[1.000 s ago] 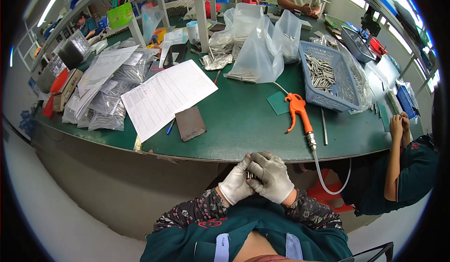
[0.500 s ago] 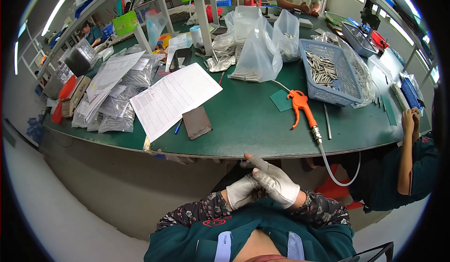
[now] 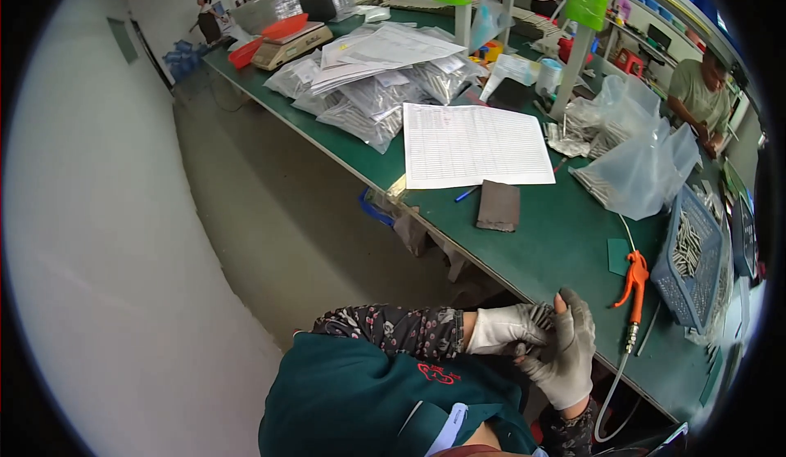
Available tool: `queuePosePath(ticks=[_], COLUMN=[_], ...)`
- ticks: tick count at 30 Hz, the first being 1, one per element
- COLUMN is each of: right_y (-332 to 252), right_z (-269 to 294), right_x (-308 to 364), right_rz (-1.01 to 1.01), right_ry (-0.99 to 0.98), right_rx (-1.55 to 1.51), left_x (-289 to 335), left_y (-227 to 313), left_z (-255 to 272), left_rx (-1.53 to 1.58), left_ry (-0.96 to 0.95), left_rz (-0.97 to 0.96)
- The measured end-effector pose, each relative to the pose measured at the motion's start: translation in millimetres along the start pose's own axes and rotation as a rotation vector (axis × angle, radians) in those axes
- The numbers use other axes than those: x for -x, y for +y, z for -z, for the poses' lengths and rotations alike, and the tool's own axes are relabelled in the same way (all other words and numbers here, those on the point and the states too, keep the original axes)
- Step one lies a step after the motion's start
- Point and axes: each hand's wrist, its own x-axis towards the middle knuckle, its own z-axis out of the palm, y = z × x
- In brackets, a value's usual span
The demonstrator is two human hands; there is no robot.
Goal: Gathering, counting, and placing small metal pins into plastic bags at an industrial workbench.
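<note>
Both my hands are in white gloves with grey fingers and meet at the bench edge, close to my body. My left hand has its fingers curled in against the palm side of my right hand; what they hold, if anything, is hidden. Upright beside it, my right hand has its fingers stretched out, with a bare fingertip showing. The nearest things on the green bench are a dark grey-brown pad and an orange air blow gun with a pale hose.
A printed sheet and blue pen lie beyond the pad. Bagged parts and a scale stand at far left. A blue basket of metal pins and plastic bags are on the right. A person sits across the bench.
The view has swung to the left, showing more floor and wall, so the bench and my hands appear further right. My hands stay together; the right hand's fingers now point more upward.
</note>
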Motion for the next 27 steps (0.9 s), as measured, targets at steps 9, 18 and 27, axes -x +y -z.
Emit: queuePosePath(ticks=[9,18,27], right_y=[2.5,32.7,42.6], right_z=[-1.4,-12.9,-30.3], right_x=[3.6,-16.9,-13.3], right_rz=[0.021,-0.352,-0.422], right_ry=[-0.004,0.329,0.370], right_rx=[0.004,-0.535,-0.512], left_x=[-14.6,-46.2,-57.2], left_y=[-3.4,49.3,42.3], left_z=[9.0,36.3,59.0], left_rx=[-0.299,-0.650,-0.822], left_ry=[-0.077,0.200,0.271], left_rz=[-0.187,-0.553,-0.508])
